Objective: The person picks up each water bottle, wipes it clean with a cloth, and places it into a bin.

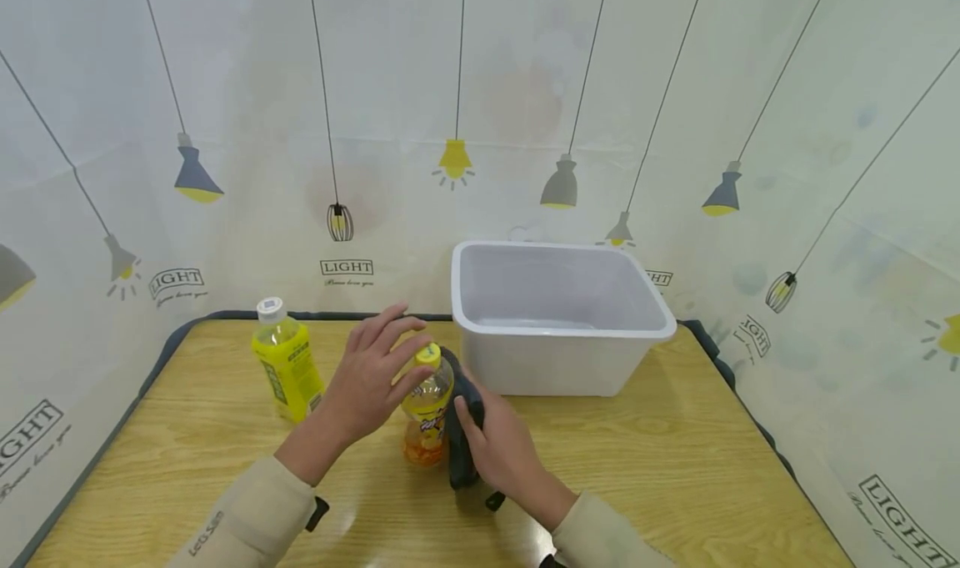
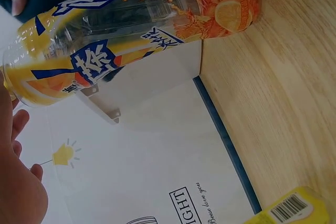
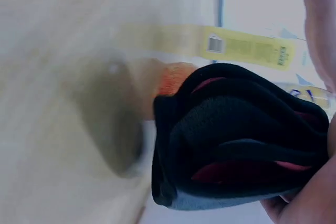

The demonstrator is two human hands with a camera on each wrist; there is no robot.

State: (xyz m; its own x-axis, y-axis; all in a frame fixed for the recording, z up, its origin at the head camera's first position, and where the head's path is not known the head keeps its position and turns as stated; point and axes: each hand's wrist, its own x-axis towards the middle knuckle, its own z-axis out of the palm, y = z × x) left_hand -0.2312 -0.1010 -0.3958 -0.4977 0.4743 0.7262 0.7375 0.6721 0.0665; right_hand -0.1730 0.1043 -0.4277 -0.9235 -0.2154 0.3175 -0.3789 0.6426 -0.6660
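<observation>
Person's hands at work over a wood-grain bench point(image 1: 660, 476), shown from near to far. Nearest are the cream sleeves point(image 1: 240, 518) of both forearms. The right hand point(image 1: 506, 443) grips a folded black fabric article point(image 1: 462, 443), its thumb laid along the near face; the right wrist view shows dark-red lining between the folds. Against or just beside the article's left side, the orange-tea bottle point(image 1: 429, 405) stands upright on the bench, its label printed with orange slices and blue-backed characters. The left hand point(image 1: 375, 376) is largely open, fingers spread, with thumb and forefinger about the bottle's yellow cap point(image 1: 428, 354); whether they press on it cannot be told. Farther left stands a yellow-labelled bottle point(image 1: 288, 368) with a white cap. Beyond the right hand, a white plastic bin point(image 1: 555, 364) rests on the bench, open side up. Behind hangs a pale wall sheet point(image 1: 397, 176) printed with pendant lamps and the word "LIGHT".
</observation>
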